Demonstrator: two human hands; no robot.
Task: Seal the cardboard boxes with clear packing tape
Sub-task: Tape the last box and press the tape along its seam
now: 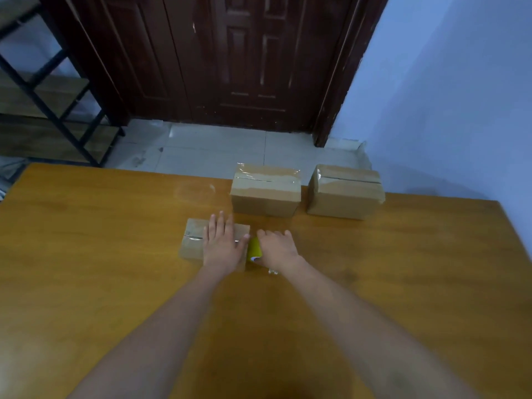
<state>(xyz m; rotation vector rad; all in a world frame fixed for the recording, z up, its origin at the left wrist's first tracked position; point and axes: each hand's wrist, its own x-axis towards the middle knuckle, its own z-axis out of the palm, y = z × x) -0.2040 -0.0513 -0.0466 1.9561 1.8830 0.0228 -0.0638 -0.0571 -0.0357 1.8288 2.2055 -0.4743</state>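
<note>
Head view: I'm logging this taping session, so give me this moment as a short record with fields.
surface: wooden table
near box: small cardboard box, seam partly taped
left hand: left hand flat on the small box
right hand: right hand grips the yellow tape roll beside that box
far boxes: middle box and right box, both with clear tape over the top
background: dark door, metal shelf

Just one cam, head-mounted, wide-angle, looked fwd and down over the table (374, 269) from close above, toward a door (230, 67); edges were probably distorted, kinda blurry.
</note>
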